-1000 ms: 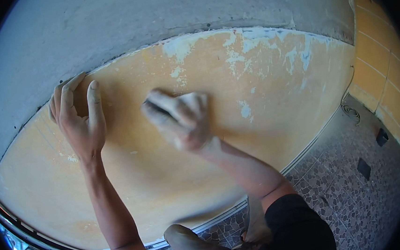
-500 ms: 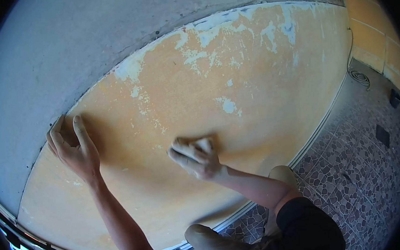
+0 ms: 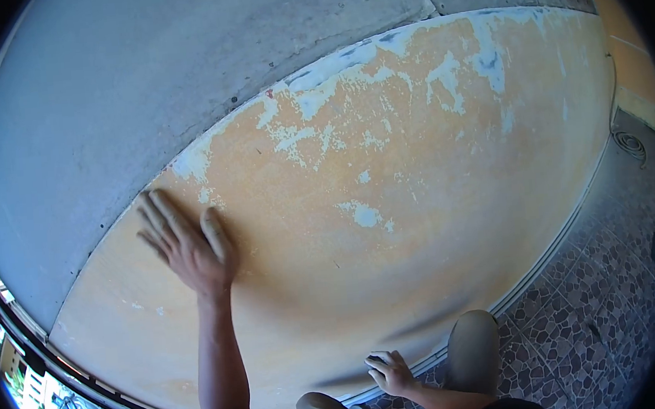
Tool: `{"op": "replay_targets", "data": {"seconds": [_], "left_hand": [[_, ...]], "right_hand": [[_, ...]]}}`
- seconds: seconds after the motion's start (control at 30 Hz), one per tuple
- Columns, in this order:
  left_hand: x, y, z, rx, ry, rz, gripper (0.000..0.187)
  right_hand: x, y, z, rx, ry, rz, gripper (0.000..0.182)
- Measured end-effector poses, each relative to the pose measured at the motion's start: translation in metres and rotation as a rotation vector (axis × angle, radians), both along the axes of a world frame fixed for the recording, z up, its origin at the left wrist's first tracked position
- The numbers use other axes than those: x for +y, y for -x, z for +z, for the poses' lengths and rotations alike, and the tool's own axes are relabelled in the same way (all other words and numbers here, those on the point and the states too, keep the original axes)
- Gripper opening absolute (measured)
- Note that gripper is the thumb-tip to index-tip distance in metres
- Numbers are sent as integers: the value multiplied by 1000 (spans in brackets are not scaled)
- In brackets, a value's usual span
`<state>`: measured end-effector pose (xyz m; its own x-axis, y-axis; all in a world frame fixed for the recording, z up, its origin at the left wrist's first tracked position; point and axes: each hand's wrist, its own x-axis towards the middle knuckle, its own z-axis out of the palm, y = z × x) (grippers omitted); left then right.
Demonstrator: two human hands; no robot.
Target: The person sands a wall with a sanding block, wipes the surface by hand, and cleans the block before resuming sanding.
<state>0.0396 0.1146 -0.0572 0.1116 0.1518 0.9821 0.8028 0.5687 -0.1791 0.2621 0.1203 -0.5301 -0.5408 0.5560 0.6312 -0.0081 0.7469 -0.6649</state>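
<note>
My left hand lies against the upper left of the yellow-orange wall, close to its border with a grey surface. Its fingers are stretched out and dusty. Low on the same wall, near my knees, my right hand has its fingers curled inward. A small dark edge shows at those fingertips, but what they hold, if anything, I cannot make out. White worn patches mark the wall, mostly along its top and middle.
My two knees are close to the wall's lower edge. Stone-patterned floor tiles spread at the right, with a coiled line farther back. A dark railing runs along the lower left.
My right hand has dropped from the middle of the wall to its lower edge. My left hand now lies flatter, and the whole view has shifted.
</note>
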Motion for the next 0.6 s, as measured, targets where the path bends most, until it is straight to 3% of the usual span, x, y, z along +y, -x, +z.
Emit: {"op": "replay_targets", "data": {"seconds": [0.27,0.4,0.6], "left_hand": [[121,-122,19,121,339,-2,91],[183,-171,20,251,476,-128,88],[221,-198,24,404,574,-227,86]], "right_hand": [[9,7,-7,-10,117,-77,36],[10,6,-17,-21,116,-60,36],[9,-2,-23,-72,146,-63,35]]}}
